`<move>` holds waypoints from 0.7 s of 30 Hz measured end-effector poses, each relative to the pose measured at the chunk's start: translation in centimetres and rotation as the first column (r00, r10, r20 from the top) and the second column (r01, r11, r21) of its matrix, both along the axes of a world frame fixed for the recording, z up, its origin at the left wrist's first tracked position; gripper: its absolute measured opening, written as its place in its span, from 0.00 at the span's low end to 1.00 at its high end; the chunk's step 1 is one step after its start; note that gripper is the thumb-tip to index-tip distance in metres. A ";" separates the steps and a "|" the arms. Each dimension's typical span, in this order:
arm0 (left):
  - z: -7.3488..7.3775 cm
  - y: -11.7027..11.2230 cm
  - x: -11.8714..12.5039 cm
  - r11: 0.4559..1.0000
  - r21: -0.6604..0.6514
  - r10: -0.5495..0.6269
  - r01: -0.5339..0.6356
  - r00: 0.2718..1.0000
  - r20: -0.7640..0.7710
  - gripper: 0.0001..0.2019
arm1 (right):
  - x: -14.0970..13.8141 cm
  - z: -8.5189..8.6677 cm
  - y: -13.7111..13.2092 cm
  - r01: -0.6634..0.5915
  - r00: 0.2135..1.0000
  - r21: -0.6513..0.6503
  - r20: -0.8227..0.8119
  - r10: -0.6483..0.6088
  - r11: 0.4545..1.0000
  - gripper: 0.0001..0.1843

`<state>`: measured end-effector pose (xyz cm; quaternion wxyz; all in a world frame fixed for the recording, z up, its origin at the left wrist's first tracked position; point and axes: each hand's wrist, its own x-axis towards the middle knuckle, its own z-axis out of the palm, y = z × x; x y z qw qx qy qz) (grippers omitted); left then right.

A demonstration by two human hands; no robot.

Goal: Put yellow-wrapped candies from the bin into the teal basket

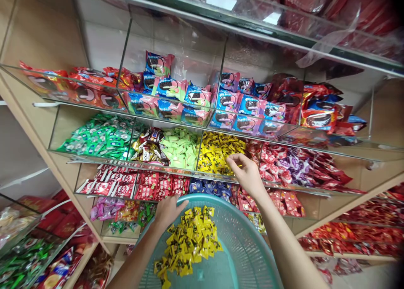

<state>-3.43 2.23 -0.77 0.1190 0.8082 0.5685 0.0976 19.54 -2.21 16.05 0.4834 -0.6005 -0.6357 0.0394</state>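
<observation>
My left hand (168, 211) grips the far rim of a teal plastic basket (249, 247), thumb over the edge. A heap of yellow wrapped candies (189, 240) lies inside the basket. My right hand (248, 173) reaches over the glass front of the shelf bin holding more yellow candies (217, 154). Its fingers are curled down together at the pile, and what they pinch is hidden.
Tiered glass-fronted shelves (284, 133) hold green candies (101, 137), pale green candies (179, 148), red and purple sweets (293, 164) and blue biscuit packs (243, 105). Red packets (126, 183) fill the lower row. More stocked shelves stand at the left (28, 255) and right (362, 234).
</observation>
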 end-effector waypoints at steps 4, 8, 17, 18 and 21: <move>-0.1 0.0 0.0 1.000 0.009 -0.004 0.004 1.000 -0.002 0.29 | -2.1 -1.2 -1.7 -0.172 0.944 -0.014 -0.287 0.161 0.985 0.15; -0.1 0.0 0.0 1.000 0.026 0.002 -0.002 1.000 -0.010 0.29 | -3.6 -3.3 -2.3 -0.333 0.847 -0.093 -0.467 0.254 0.938 0.16; 0.1 -0.1 0.0 1.000 0.018 0.009 -0.009 1.000 -0.004 0.29 | -4.4 -6.6 -2.3 -0.381 0.870 -0.205 -0.409 0.275 0.902 0.17; 0.1 -0.1 0.1 1.000 0.019 0.011 -0.011 1.000 -0.003 0.28 | -4.4 -6.8 -2.4 -0.383 0.875 -0.213 -0.396 0.279 0.899 0.17; 0.2 -0.1 0.1 1.000 0.018 0.009 -0.009 1.000 -0.003 0.29 | -4.7 -7.5 -2.6 -0.381 0.894 -0.235 -0.341 0.291 0.894 0.16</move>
